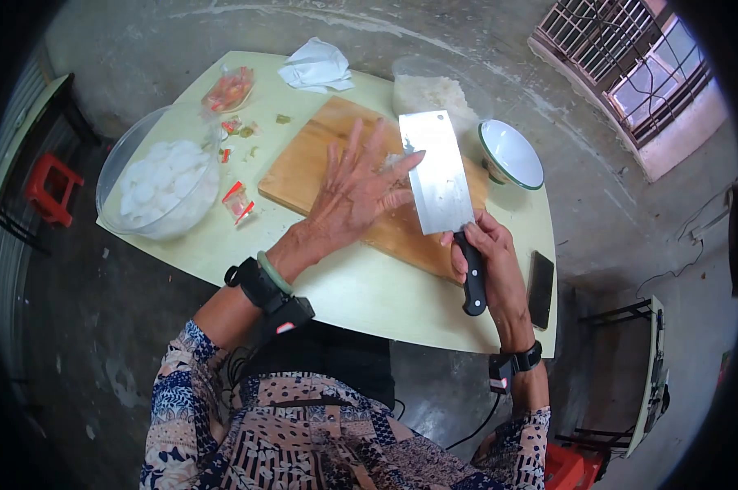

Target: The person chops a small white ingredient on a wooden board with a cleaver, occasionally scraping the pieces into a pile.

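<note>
Patterned shirt [320,433] nearest, left hand [354,194] spreads open while right hand [491,253] grips a cleaver [441,175], packet [238,205] markings illegible.

One left hand [356,192], one right hand [491,253], one cleaver [441,175], one wooden cutting board [299,167]. Three clear bowls [111,189], two left, one far; one green-rimmed white bowl [512,155], one smartphone [540,290], two wristbands [527,357], one green bangle [273,272].
</note>
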A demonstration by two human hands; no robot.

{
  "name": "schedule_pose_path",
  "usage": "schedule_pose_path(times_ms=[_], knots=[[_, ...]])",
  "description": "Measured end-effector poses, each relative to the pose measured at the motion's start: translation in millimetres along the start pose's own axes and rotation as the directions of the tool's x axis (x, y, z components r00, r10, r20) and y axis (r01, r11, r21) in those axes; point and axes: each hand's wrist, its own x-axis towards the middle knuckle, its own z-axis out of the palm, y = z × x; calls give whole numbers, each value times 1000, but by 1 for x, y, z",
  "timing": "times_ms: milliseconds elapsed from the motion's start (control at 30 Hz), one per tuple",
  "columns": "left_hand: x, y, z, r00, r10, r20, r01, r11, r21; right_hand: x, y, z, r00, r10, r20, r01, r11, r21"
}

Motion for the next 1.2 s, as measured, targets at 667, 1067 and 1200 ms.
schedule_pose_path(times_ms=[667,1067,1200], knots=[[48,-13,-17,937,-161,311,214,-442,-871,22,3,-14,999,-29,32,31,997,-65],[48,-19,13,870,-206,448,403,-225,-887,96,-15,2,971,-233,-43,227,966,-122],[40,-16,12,922,-111,371,375,13,-927,112,-20,-1,943,-333,-30,325,934,-152]])
